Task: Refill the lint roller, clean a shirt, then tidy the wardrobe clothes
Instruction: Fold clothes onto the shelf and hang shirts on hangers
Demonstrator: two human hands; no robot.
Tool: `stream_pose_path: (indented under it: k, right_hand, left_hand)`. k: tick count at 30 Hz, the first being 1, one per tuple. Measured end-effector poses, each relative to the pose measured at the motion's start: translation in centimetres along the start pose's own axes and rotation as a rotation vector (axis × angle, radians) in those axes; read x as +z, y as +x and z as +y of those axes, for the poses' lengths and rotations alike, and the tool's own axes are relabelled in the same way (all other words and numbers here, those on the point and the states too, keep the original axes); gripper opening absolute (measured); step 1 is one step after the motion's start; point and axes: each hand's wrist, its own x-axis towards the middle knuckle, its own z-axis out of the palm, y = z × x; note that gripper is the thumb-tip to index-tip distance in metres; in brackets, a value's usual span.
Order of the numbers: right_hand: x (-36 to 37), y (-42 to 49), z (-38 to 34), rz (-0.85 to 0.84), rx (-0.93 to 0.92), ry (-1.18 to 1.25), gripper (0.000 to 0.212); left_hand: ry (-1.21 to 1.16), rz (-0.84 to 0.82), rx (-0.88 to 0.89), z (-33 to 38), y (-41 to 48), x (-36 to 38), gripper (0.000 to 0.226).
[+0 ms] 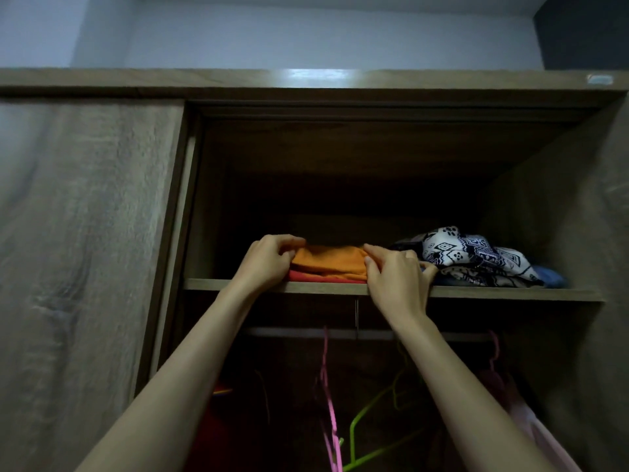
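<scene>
A folded orange garment (pixel 328 262) lies on the wardrobe's upper shelf (pixel 493 293), on top of a red folded garment (pixel 308 276). My left hand (pixel 269 258) grips the orange garment's left end, fingers curled over its top. At the other end my right hand (pixel 396 275) holds it, thumb toward the pile beside it. Both arms reach up from below. No lint roller is in view.
A crumpled black-and-white patterned cloth (pixel 476 257) with blue fabric (pixel 553 277) under it fills the shelf's right part. Below the shelf runs a rail (pixel 292 332) with pink (pixel 328 386) and green hangers (pixel 374 420). A sliding door (pixel 85 250) covers the left side.
</scene>
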Motion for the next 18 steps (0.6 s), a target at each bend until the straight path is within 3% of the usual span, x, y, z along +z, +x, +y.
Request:
stream_pose_path:
  k: [5, 13, 18]
  right_hand:
    - [0.1, 0.8, 0.1, 0.052, -0.049, 0.111, 0.034]
    - [-1.4, 1.0, -0.6, 0.247, -0.160, 0.366, 0.033]
    - [-1.9, -3.7, 0.5, 0.341, -0.203, 0.462, 0.034]
  left_hand:
    - [-0.134, 0.063, 0.033, -0.4, 0.3, -0.4, 0.040]
    - [-0.406, 0.311, 0.316, 0.4, -0.1, -0.3, 0.035]
    - [-0.324, 0.296, 0.396, 0.9, -3.6, -0.3, 0.046]
